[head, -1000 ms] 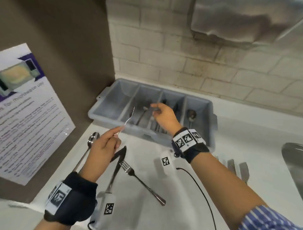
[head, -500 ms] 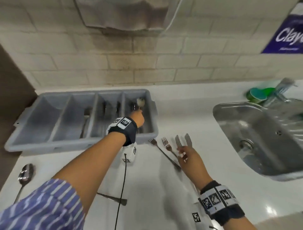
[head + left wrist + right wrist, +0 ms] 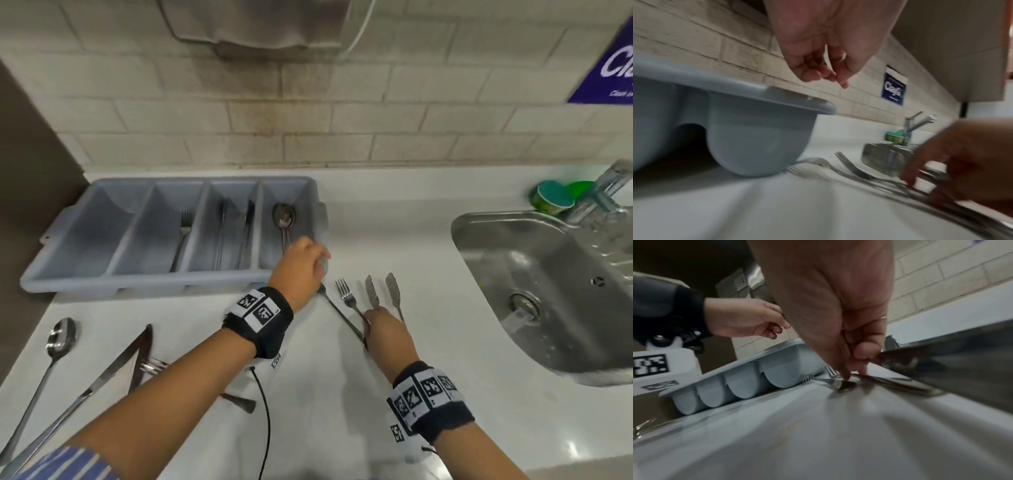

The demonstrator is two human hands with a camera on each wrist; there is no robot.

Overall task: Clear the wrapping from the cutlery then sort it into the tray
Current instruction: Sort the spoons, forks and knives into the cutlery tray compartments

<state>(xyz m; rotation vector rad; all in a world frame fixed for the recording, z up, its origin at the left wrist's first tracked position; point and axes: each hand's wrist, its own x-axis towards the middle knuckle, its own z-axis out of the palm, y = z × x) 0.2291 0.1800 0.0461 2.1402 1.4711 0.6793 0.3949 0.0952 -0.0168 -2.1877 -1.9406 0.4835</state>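
We work at a white worktop (image 3: 394, 212) that runs under a wall of pale brick tiles (image 3: 308, 113), with a steel sink (image 3: 548, 284) sunk into its right end and a tap (image 3: 603, 192) behind it. A green tub (image 3: 551, 198) sits at the back edge by the tap, and a purple sign (image 3: 606, 65) hangs on the wall above.

The grey tray (image 3: 102, 270) stands at the back left of the worktop, against a brown side panel (image 3: 30, 171). Its second compartment from the left holds a fork (image 3: 181, 236), the third holds knives (image 3: 236, 233), and the rightmost holds a spoon (image 3: 283, 219).

On the worktop's near left lie a spoon on the counter (image 3: 54, 346), a knife (image 3: 113, 366) and a fork (image 3: 154, 365) partly hidden under our left forearm. Just right of the tray lie two forks (image 3: 346, 294) and two knives (image 3: 383, 291).

Our left hand (image 3: 301, 267) hovers over the tray's near right corner, fingers loosely curled and holding nothing. Our right hand (image 3: 387, 335) pinches the handles of the forks down on the worktop.

Half a second ago our left hand reached deeper into the rightmost compartment; it has since pulled back towards the tray's near rim. Our right hand stays at the same cutlery.
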